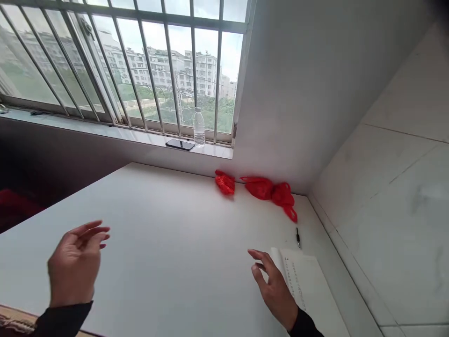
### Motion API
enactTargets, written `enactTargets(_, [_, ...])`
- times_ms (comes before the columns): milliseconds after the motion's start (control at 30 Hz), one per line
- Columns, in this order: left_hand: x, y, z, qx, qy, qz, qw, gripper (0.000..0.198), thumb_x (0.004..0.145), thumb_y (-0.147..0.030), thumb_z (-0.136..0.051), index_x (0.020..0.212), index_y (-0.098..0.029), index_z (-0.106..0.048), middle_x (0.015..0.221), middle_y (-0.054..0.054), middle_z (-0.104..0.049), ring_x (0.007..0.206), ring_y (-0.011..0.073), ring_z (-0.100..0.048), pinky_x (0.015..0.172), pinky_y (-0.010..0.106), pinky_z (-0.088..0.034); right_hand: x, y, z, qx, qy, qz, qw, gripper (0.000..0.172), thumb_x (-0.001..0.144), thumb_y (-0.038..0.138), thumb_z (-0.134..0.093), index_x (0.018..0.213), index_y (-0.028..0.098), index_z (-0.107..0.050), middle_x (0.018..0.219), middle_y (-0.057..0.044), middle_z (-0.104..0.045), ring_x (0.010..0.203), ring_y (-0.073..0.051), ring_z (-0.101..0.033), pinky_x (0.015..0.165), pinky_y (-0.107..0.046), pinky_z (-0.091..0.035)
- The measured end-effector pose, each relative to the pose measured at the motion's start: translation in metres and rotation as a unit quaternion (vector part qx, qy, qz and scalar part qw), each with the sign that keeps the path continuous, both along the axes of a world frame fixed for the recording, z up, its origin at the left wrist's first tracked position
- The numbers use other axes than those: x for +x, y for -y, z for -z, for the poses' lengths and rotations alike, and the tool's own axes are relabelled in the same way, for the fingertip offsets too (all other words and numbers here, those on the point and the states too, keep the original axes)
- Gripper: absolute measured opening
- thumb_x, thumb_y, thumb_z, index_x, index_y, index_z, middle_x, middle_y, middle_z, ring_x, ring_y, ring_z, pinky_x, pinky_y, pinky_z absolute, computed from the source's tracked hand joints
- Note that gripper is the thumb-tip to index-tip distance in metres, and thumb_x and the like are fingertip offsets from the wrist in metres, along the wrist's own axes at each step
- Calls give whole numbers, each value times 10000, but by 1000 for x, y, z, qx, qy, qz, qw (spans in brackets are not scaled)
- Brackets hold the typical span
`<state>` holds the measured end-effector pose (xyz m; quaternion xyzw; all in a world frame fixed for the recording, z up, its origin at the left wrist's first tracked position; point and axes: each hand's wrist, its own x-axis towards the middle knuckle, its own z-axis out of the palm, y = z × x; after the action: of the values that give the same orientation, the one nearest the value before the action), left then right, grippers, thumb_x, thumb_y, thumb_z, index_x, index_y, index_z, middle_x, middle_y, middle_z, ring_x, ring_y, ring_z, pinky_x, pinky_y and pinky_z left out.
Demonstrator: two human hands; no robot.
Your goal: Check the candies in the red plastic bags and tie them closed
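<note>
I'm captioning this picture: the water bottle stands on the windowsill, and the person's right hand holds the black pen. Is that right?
Not quite: the head view shows the black pen lying on the white table, not in the right hand. The rest stands.

Black sleeves (65,320) end behind the left fingers (93,224) and right fingers (257,254); under both spreads a plain white counter (168,243); just beside the right fingers, a cream-white notebook (315,281) carries lines of small dark marks; beyond them are a black pen (298,237), a shiny bright-red bundle (225,183) and a deeper red bag (259,188); farther past the fingers, a black phone (180,144) and a clear, colourless bottle (199,127) are on a whitish sill (122,133); silvery-grey bars (172,75) stripe the view of green foliage (226,114) and pale grey-white buildings (206,75); to the right of the right fingers, whitish tiles (403,224) show faint grey streaks.
</note>
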<state>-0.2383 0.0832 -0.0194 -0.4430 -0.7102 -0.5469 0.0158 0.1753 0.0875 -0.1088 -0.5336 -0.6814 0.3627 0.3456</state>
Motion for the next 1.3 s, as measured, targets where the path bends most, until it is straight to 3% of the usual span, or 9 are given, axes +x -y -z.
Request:
enactTargets(100, [26, -52, 26, -56, -21, 72, 996, 295, 888, -309, -573, 1157, -209, -639, 995, 12, -681, 857, 199, -664, 743, 303, -528, -31, -63, -9, 52, 76, -36, 995, 419, 1012, 284, -396, 1401, 257, -548, 1392, -89, -581, 1260, -221, -587, 1009, -385, -549])
enactTargets(200, [50, -82, 56, -89, -66, 134, 985, 293, 819, -295, -529, 1037, -178, -687, 928, 69, -695, 833, 248, -679, 770, 368, -550, -69, -134, -17, 85, 109, -22, 990, 421, 946, 221, -510, 1354, 221, -616, 1385, -125, -578, 1310, -276, -539, 1101, -451, -465])
enactTargets(333, [48, -87, 92, -137, -97, 177, 970, 356, 818, -365, -468, 1016, -189, -705, 859, 90, -716, 807, 281, -700, 705, 409, -577, -107, -214, -26, 112, 174, -7, 978, 370, 930, 247, -624, 1295, 192, -657, 1567, -135, -410, 1447, -344, -364, 1181, -530, -323])
enactTargets(467, [35, -84, 107, -183, -108, 199, 957, 403, 845, -411, -455, 1084, -195, -696, 893, 92, -732, 883, 287, -701, 753, 414, -580, -121, -252, -20, 110, 231, -30, 966, 410, 957, 355, -657, 1331, 202, -590, 1507, -108, -479, 1358, -317, -476, 1116, -586, -392])
enactTargets(600, [34, -90, 112, -214, -108, 212, 948, 429, 872, -427, -436, 1145, -192, -669, 929, 90, -719, 909, 291, -675, 814, 437, -559, -113, -238, 3, 99, 260, -47, 959, 383, 974, 361, -638, 1308, 180, -592, 1361, -107, -588, 1193, -271, -606, 996, -509, -519])
enactTargets(767, [37, -95, 116, -231, -102, 234, 939, 429, 868, -429, -441, 1160, -204, -663, 922, 74, -697, 885, 287, -646, 852, 457, -533, -97, -203, 21, 99, 274, -59, 955, 389, 976, 355, -635, 1326, 192, -583, 1393, -110, -567, 1212, -273, -595, 1003, -508, -518])
enactTargets(1100, [33, -93, 101, -206, -123, 239, 941, 388, 816, -472, -481, 1006, -244, -730, 889, 73, -734, 861, 281, -696, 776, 407, -573, -133, -256, -35, 98, 241, -30, 965, 391, 967, 357, -649, 1312, 182, -592, 1386, -109, -572, 1214, -279, -594, 1009, -522, -509])
enactTargets(1200, [34, -94, 98, -204, -104, 236, 944, 389, 793, -482, -489, 973, -241, -736, 896, 88, -735, 885, 301, -694, 794, 426, -566, -131, -230, -26, 90, 223, -38, 970, 376, 965, 363, -651, 1288, 176, -602, 1344, -102, -599, 1191, -271, -608, 999, -517, -514])
enactTargets(1300, [45, -93, 95, -228, -65, 246, 940, 422, 821, -495, -499, 1055, -221, -717, 954, 104, -720, 931, 314, -669, 834, 446, -542, -116, -171, -6, 80, 196, -55, 976, 334, 971, 297, -617, 1264, 137, -612, 1312, -129, -618, 1230, -287, -583, 1031, -513, -491])
